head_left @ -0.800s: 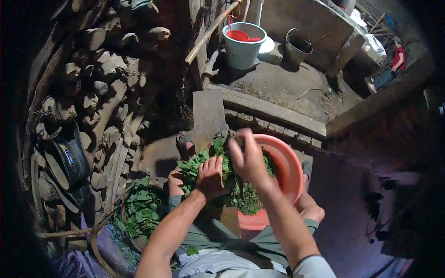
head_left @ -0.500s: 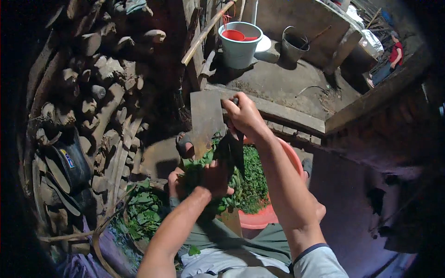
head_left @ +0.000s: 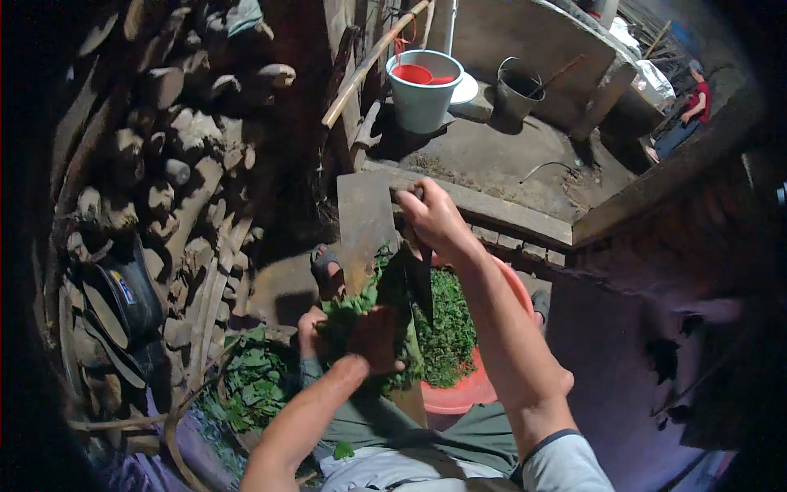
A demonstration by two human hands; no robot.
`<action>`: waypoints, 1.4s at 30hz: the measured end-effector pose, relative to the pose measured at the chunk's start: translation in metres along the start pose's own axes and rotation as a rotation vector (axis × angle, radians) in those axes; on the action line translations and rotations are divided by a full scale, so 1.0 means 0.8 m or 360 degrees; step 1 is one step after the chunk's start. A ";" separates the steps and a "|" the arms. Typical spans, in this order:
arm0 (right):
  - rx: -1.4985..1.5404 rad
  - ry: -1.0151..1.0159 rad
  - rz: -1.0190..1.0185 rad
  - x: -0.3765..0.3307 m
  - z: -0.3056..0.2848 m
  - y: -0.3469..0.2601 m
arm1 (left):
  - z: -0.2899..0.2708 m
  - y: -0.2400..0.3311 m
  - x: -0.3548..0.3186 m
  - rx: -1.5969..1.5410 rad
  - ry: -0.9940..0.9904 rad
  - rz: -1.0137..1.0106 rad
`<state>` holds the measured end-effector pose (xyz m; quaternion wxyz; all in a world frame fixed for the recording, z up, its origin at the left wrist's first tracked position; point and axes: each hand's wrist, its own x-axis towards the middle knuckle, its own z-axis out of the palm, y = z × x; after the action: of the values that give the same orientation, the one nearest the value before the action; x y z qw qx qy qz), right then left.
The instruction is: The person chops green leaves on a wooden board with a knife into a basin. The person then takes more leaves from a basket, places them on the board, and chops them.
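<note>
My right hand (head_left: 430,215) is closed around the handle of a large knife (head_left: 420,283), whose dark blade points down at the right edge of a wooden board (head_left: 366,209). Pressed onto a bunch of green leaves (head_left: 348,316) on that board is my left hand (head_left: 375,338), its fingers partly lost in shadow. The blade is just right of the left hand; whether it touches the leaves I cannot tell. Finely chopped greens (head_left: 447,328) fill much of a pink-red basin (head_left: 459,395) under my right forearm.
Whole leaves (head_left: 254,377) are heaped at my left, below stacked firewood (head_left: 184,189) and black boots (head_left: 127,299). Beyond a low sill (head_left: 500,205) stand a grey bucket (head_left: 426,102) holding a red dipper and a dark pail (head_left: 518,90). A person in red (head_left: 697,107) is far right.
The view has tilted slightly, so the scene sits a little lower. My left hand has shifted slightly toward me over the leaves. My right hand keeps its grip on the knife.
</note>
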<state>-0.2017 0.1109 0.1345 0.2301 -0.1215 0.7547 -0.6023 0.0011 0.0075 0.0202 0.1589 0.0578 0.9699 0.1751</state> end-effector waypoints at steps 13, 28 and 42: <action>-0.0361 0.0520 -0.0846 -0.164 0.072 0.132 | 0.024 -0.037 0.055 -0.0033 -0.0016 0.0134; -0.0021 0.0019 0.0135 0.026 0.003 -0.021 | 0.013 -0.012 0.012 -0.0189 0.0111 0.0318; -0.0319 0.0360 -0.0656 -0.118 0.042 0.079 | 0.014 -0.012 0.020 -0.0118 0.0208 0.0200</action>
<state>-0.0976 0.1408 0.0864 0.0034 -0.2268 0.7909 -0.5683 -0.0108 0.0049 0.0025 0.0860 0.1011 0.9656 0.2238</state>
